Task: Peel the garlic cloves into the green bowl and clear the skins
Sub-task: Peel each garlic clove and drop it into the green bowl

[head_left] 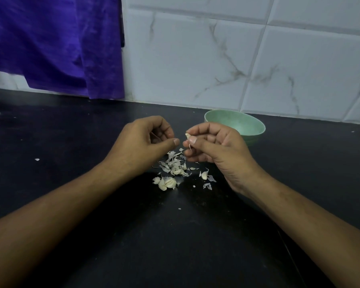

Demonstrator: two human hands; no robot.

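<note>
Clove [187, 136] was pinched between the thumb and forefinger of your right hand [214, 150], held above the counter [71, 142] and just in front of the bowl [249, 126]; a thread of skin hung from it. Your left hand [143, 142] sat just beside it, fingers curled and thumb stretched toward the clove without touching it; whether those fingers held a scrap of skin could not be told. Skins [174, 164] lay in a loose heap on the counter below both hands, with other cloves [166, 182] nearer you. Step in hand, by judgement: peeling, partway through one clove. The next move called for your left thumb and forefinger to catch the hanging skin and strip it, after which the bare clove could go into the bowl. Clearing the skins had not begun.
</note>
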